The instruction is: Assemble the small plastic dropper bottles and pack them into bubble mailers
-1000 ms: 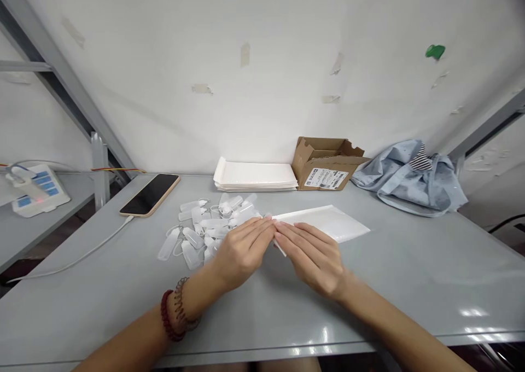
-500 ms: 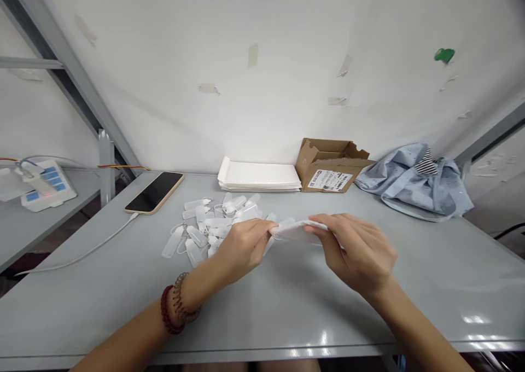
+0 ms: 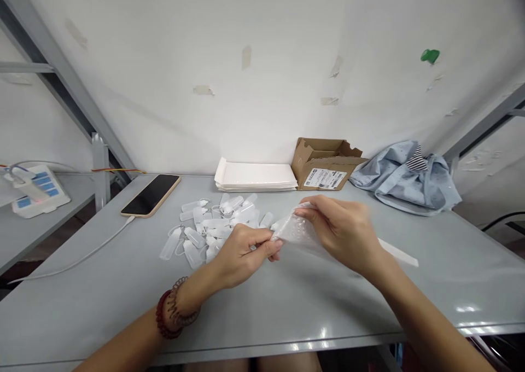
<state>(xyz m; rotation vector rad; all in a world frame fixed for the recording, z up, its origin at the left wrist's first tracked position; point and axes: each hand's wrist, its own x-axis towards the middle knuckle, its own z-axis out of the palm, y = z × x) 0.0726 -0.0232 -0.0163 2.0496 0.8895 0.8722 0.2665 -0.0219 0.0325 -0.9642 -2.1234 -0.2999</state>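
Between my two hands is a white bubble mailer (image 3: pixel 297 230), with clear bubble lining showing at its near end. My left hand (image 3: pixel 246 254) pinches one corner of that end between thumb and fingers. With thumb and forefinger, my right hand (image 3: pixel 342 227) grips the upper edge of the mailer. A white strip of it sticks out to the right beyond my right wrist; the middle is hidden behind the hand. Left of and behind my left hand lies a loose heap of small translucent plastic bottles (image 3: pixel 217 223) with looped cap straps.
A stack of white mailers (image 3: pixel 256 176) lies against the wall beside an open cardboard box (image 3: pixel 328 167). Blue fabric (image 3: pixel 406 183) is bunched at the back right. A phone (image 3: pixel 151 196) with a white charging cable (image 3: pixel 94 250) lies left. A power strip (image 3: pixel 41 191) sits further left.
The mailer's end has turned so its bubble lining shows, and its far end now sticks out at right. My left hand has lowered slightly; the right has shifted left. The view has shifted slightly.
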